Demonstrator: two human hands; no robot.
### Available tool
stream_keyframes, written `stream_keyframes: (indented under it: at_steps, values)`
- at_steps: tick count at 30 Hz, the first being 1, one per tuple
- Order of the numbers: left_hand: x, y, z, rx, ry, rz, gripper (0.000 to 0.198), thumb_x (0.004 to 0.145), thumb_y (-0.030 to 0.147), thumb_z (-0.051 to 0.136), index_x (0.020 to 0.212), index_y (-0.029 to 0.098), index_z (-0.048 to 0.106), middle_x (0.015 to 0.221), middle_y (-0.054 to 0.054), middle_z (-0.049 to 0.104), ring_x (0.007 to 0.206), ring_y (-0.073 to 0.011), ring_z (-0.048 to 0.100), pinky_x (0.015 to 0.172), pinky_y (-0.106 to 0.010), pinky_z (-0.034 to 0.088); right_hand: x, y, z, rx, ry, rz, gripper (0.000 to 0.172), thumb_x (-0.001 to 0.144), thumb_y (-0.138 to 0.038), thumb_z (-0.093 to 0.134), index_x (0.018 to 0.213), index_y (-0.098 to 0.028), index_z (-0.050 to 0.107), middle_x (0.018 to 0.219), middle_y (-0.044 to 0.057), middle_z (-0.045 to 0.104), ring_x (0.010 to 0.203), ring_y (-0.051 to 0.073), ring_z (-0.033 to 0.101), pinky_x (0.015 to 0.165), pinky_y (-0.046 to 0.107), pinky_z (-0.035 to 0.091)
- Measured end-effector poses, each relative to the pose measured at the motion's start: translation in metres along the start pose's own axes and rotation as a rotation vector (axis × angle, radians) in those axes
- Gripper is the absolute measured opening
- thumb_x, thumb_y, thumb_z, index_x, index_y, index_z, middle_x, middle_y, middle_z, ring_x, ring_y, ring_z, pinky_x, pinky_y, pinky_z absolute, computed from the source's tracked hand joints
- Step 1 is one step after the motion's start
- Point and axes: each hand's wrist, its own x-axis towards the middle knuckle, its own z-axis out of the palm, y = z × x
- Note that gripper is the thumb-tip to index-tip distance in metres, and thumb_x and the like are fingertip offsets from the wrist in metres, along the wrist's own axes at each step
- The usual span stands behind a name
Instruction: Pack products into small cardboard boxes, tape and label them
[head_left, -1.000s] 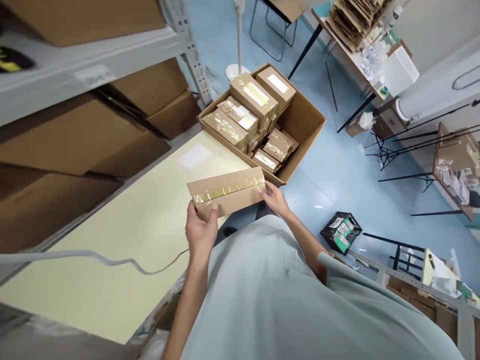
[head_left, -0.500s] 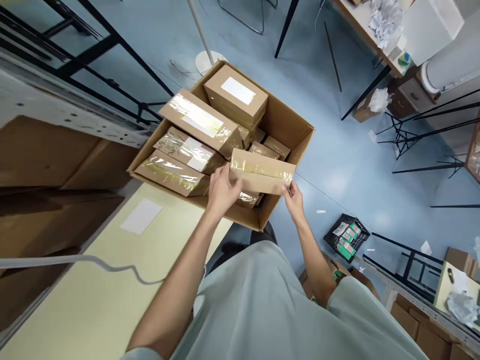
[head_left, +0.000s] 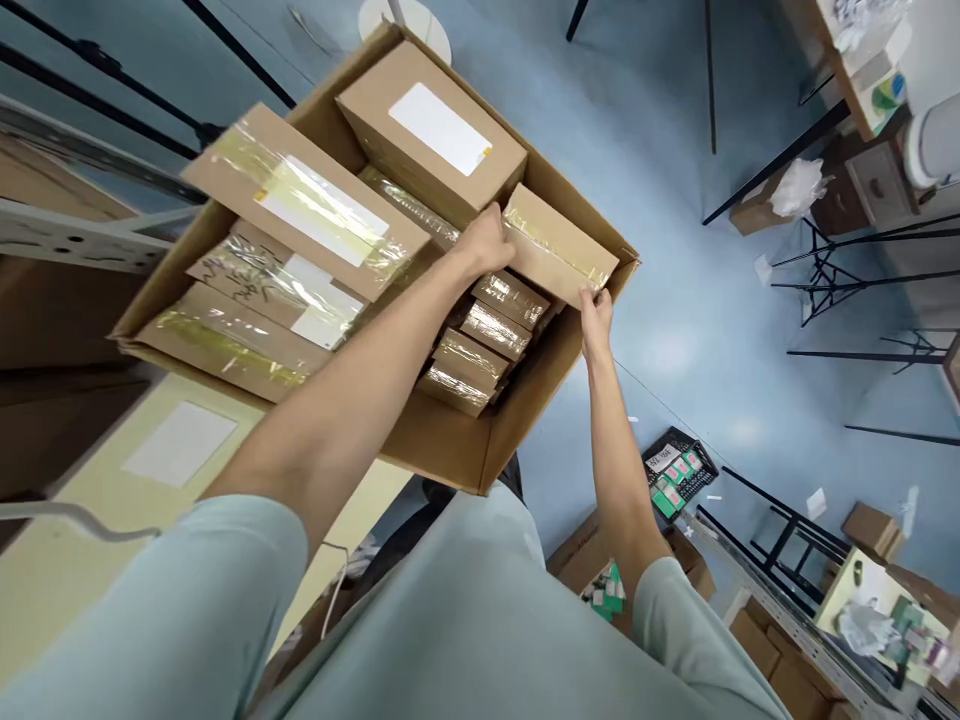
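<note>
A taped cardboard box (head_left: 559, 240) is held between my two hands at the far right corner of a large open carton (head_left: 420, 445). My left hand (head_left: 486, 243) grips its left end, and my right hand (head_left: 596, 315) pinches the near right corner. Beside it in the carton lies a bigger box with a white label (head_left: 442, 130). Left of that, a long taped box (head_left: 307, 200) rests tilted over the others. A box with dark scribbles (head_left: 277, 285) and another taped box (head_left: 225, 335) lie along the left. Several small taped boxes (head_left: 495, 330) are stacked lower down, below my hands.
The carton rests partly on a pale yellow tabletop (head_left: 97, 570), where a white paper sheet (head_left: 180, 443) lies. A black crate (head_left: 679, 470) with green packs stands on the blue floor. Metal shelving (head_left: 82, 240) is at the left, and a round lamp-like base (head_left: 420, 25) lies beyond.
Both hands have carried the box from the carton's near side to its far right corner. That uncovers the small boxes underneath. The view has come closer to the carton.
</note>
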Motion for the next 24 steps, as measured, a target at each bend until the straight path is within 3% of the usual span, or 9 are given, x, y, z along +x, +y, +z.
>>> stream_keyframes:
  at_steps: [3, 7, 11, 14, 16, 19, 24]
  values:
    - [-0.008, -0.008, 0.004, -0.053, 0.020, 0.033, 0.082, 0.094, 0.032, 0.084, 0.168, 0.013, 0.057, 0.174, -0.024, 0.061, 0.173, -0.0449, 0.047, 0.150, -0.059, 0.030, 0.002, 0.000, 0.006, -0.043, 0.051, 0.105, 0.112, 0.101, -0.071, 0.073, 0.184, -0.008, 0.033, 0.193, 0.023, 0.037, 0.185, 0.031, 0.031, 0.150, 0.051, 0.026]
    - [-0.071, -0.028, -0.002, -0.098, 0.031, 0.050, 0.079, 0.093, 0.025, 0.080, 0.168, 0.011, 0.061, 0.172, -0.022, 0.065, 0.171, -0.0442, 0.050, 0.149, -0.059, 0.032, -0.031, 0.002, 0.002, -0.020, -0.050, 0.093, 0.115, 0.102, -0.075, 0.070, 0.187, -0.009, 0.030, 0.196, 0.021, 0.029, 0.185, 0.029, 0.029, 0.151, 0.052, 0.025]
    - [-0.162, -0.038, -0.015, -0.148, 0.104, -0.020, 0.064, 0.094, 0.023, 0.073, 0.157, 0.012, 0.072, 0.156, -0.020, 0.077, 0.154, -0.0412, 0.068, 0.141, -0.058, 0.045, -0.076, -0.006, -0.005, 0.003, -0.107, 0.092, 0.115, 0.100, -0.075, 0.072, 0.185, -0.008, 0.034, 0.196, 0.023, 0.030, 0.184, 0.030, 0.032, 0.151, 0.052, 0.027]
    - [-0.233, -0.040, -0.028, -0.146, 0.117, -0.070, 0.051, 0.098, 0.031, 0.067, 0.145, 0.016, 0.081, 0.131, -0.015, 0.086, 0.115, -0.0359, 0.083, 0.120, -0.053, 0.062, -0.109, -0.019, -0.005, 0.009, -0.183, 0.080, 0.113, 0.098, -0.076, 0.076, 0.181, -0.007, 0.042, 0.192, 0.026, 0.037, 0.181, 0.032, 0.039, 0.149, 0.052, 0.034]
    - [-0.281, -0.042, -0.036, -0.175, 0.154, -0.087, 0.042, 0.098, 0.037, 0.067, 0.131, 0.021, 0.086, 0.123, -0.011, 0.088, 0.099, -0.0315, 0.083, 0.107, -0.047, 0.066, -0.132, -0.029, -0.005, -0.005, -0.271, 0.049, 0.107, 0.095, -0.078, 0.079, 0.175, -0.011, 0.053, 0.188, 0.025, 0.046, 0.177, 0.034, 0.047, 0.147, 0.055, 0.037]
    - [-0.355, -0.051, -0.049, -0.274, 0.298, -0.110, 0.031, 0.096, 0.046, 0.068, 0.111, 0.025, 0.086, 0.126, -0.009, 0.089, 0.108, -0.0319, 0.083, 0.103, -0.044, 0.067, -0.170, -0.044, -0.003, -0.027, -0.415, -0.029, 0.093, 0.091, -0.079, 0.083, 0.160, -0.019, 0.069, 0.178, 0.020, 0.062, 0.169, 0.036, 0.057, 0.144, 0.059, 0.042]
    - [-0.488, -0.080, -0.071, -0.431, 0.610, -0.192, 0.037, 0.097, 0.059, 0.067, 0.105, 0.026, 0.082, 0.129, -0.011, 0.089, 0.129, -0.0348, 0.082, 0.124, -0.052, 0.060, -0.236, -0.069, 0.021, -0.128, -0.750, -0.172, 0.073, 0.091, -0.077, 0.084, 0.137, -0.021, 0.081, 0.154, 0.020, 0.080, 0.151, 0.037, 0.073, 0.136, 0.059, 0.052]
